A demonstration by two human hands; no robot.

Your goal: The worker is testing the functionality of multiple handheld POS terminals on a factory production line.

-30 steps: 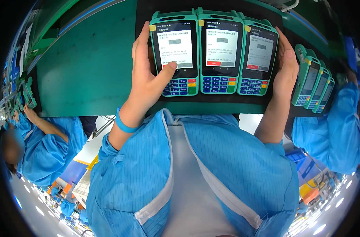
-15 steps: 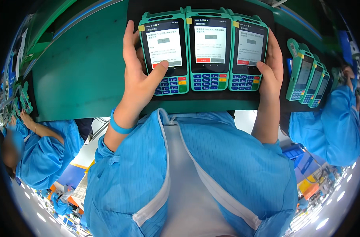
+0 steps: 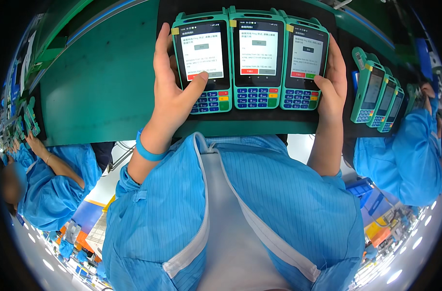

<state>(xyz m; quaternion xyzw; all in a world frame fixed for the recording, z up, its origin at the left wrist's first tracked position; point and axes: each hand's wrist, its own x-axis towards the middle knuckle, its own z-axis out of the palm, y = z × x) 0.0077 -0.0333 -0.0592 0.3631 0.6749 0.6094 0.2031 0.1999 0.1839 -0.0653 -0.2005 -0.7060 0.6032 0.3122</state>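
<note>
Three teal payment terminals stand side by side, screens lit and blue keypads below. My left hand [image 3: 170, 94] grips the left payment terminal [image 3: 201, 53] along its left side, its thumb on the lower screen by the red button. Around the outer edge of the right payment terminal [image 3: 306, 56] my right hand [image 3: 333, 89] is closed, its thumb tip at the screen's lower right corner next to a green button. Between them, the middle payment terminal [image 3: 256, 56] touches neither hand. Each has a small yellow tag at its upper left corner.
Several more teal terminals [image 3: 369, 92] lean in a row on the dark mat to the right. The green worktable [image 3: 99, 82] stretches left. Co-workers in blue smocks sit on both sides, one sleeve [image 3: 400, 150] at right, another person's hand [image 3: 35, 145] at left.
On the right terminal, the lower right button has turned from grey to green and the upper button has darkened. Text on the screens has changed. Both hands have kept their grip almost still.
</note>
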